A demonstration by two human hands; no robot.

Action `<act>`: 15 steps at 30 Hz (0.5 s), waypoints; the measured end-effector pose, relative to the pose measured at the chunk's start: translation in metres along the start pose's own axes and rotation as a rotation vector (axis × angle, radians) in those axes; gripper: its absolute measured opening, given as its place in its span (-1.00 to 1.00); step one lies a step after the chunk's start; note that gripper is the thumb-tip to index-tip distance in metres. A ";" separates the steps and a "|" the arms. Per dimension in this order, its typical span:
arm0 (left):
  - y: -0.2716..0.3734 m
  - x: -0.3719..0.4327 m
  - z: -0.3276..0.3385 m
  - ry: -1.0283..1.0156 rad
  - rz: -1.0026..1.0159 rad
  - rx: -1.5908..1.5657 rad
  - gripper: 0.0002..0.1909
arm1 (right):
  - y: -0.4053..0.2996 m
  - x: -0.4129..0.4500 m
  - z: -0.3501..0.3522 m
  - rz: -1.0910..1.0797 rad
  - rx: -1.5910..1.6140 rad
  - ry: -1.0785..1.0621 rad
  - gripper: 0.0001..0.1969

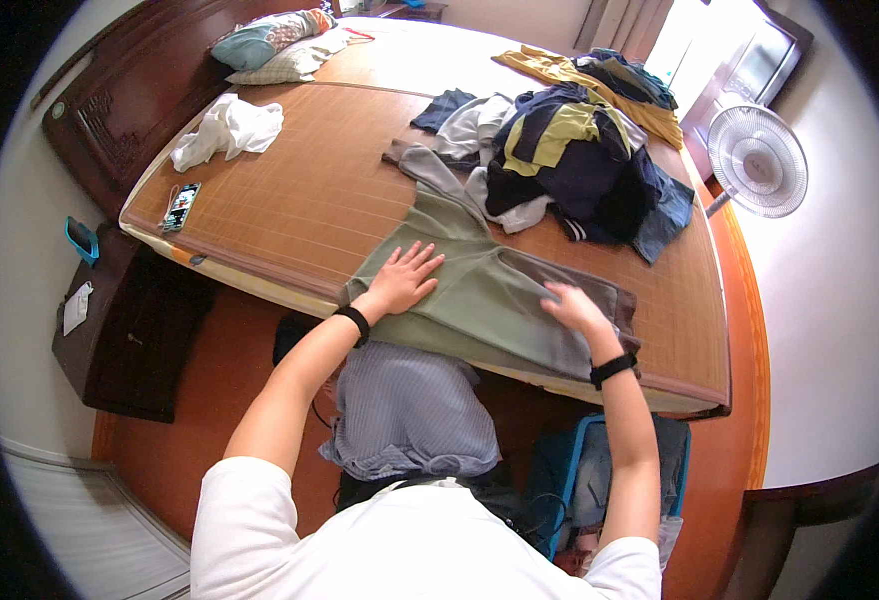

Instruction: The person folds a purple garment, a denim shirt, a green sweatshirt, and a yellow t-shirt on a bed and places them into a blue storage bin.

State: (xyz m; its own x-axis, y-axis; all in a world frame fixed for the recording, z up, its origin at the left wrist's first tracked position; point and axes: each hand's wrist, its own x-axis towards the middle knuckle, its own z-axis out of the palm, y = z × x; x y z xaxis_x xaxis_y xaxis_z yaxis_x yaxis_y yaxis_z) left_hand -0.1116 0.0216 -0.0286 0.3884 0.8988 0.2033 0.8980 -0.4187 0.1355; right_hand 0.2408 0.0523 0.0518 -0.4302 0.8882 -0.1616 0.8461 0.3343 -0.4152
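Note:
An olive-green garment (454, 285) with greyish, brown-cuffed ends lies spread at the near edge of the bed. My left hand (403, 283) rests flat on it with the fingers apart. Over its right part is my right hand (576, 307), slightly blurred, with its fingers partly bent and no cloth visibly pinched in them. Whether it touches the fabric is hard to tell. Each wrist wears a black band. A crumpled pile of clothes (559, 157), dark blue, yellow, grey and denim, lies just beyond the garment.
The bed's woven mat (297, 187) also bears a white cloth (233, 131), a phone (182, 206) and pillows (282, 49). A striped cloth (417, 405) hangs low before me, beside a blue basket (578, 465) of clothes. A fan (758, 161) stands right, a nightstand (139, 337) left.

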 end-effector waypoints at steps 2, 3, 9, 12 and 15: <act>0.001 0.005 0.001 0.012 0.004 -0.021 -0.45 | -0.044 0.036 -0.021 -0.156 0.133 0.205 -0.56; 0.000 0.005 0.002 0.022 0.000 -0.021 -0.45 | -0.064 0.060 -0.027 -0.225 0.068 0.265 -0.57; 0.001 0.005 0.006 0.076 -0.028 -0.059 -0.46 | -0.132 0.203 0.021 -0.284 0.185 0.403 -0.77; 0.015 0.017 -0.001 0.105 0.005 -0.100 -0.47 | -0.118 0.262 0.067 -0.230 0.222 0.530 -0.78; 0.016 0.015 0.000 0.079 -0.004 -0.102 -0.47 | -0.125 0.296 0.097 -0.159 0.201 0.490 -0.74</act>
State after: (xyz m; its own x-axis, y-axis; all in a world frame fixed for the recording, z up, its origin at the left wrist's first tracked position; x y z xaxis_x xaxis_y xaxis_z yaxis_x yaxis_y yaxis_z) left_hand -0.0913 0.0284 -0.0234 0.3637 0.8891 0.2778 0.8721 -0.4298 0.2339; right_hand -0.0230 0.2423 -0.0308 -0.3102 0.8906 0.3325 0.6851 0.4519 -0.5713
